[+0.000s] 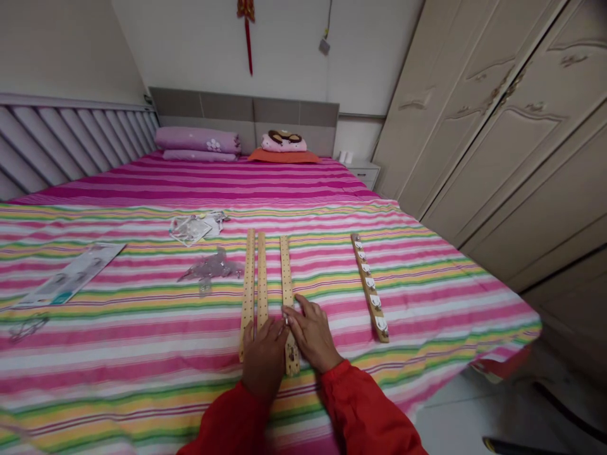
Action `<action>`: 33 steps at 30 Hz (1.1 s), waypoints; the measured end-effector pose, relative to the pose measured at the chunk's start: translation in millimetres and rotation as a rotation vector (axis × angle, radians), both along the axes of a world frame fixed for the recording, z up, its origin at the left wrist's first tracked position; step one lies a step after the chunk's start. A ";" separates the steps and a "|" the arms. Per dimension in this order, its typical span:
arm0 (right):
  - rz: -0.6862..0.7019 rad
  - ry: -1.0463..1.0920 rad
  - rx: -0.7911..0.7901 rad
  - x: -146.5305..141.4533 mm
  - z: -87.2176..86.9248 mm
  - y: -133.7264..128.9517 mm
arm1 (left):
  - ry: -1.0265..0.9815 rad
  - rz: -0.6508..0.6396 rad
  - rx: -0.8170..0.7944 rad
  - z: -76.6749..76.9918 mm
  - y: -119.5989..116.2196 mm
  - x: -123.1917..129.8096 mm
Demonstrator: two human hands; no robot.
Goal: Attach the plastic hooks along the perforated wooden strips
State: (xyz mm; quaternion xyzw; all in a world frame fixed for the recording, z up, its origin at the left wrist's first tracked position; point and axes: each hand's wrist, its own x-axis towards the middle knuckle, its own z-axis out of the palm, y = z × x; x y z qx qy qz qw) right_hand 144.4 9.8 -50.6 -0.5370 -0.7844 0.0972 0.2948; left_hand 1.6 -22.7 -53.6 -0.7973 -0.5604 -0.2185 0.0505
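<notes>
Hands (313, 333) angled inward, fingertips (289, 313) close, wooden strip (285, 272) beneath

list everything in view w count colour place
Perforated wooden strips: 3, tan, centre
Wooden strip with white fittings: 1, brown, right
Small metal part: 1, silvery, at fingertips
Crumpled plastic: 1 heap, grey, left
Plastic packets: several, clear, beyond heap
Flat package: 1, white, left
Thin indistinct item: 1, grey, left
Striped cloth: 1, multicoloured, beneath
Striped bedsheet: 1, magenta, beyond
Folded bedding: 2 stacks, purple and pink-orange, at headboard
Headboard: 1, grey, wall
Slatted rail: 1, lilac, left
Wardrobe: 1, cream, right
Nightstand: 1, white, bedside
Ornament: 1, red, wall
Left hand: 1, red-sleeved, over strips
Right hand: 1, red-sleeved, over strips
</notes>
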 end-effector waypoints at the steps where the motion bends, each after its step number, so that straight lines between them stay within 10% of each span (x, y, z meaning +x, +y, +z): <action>1: -0.004 -0.003 0.001 -0.7 0.0 0.9 | 0.009 0.011 -0.018 -0.5 -0.5 0.7; 12: -0.026 0.055 0.038 0.7 -11.8 -6.5 | 0.028 0.008 -0.148 6.9 -0.9 4.2; 21: -0.008 0.516 -0.088 10.5 -19.8 -10.3 | -0.192 -0.033 -0.202 7.2 0.4 -9.8; 33: -0.132 0.915 -0.171 6.3 -21.7 -6.2 | -0.422 0.359 -0.185 38.1 110.4 -105.8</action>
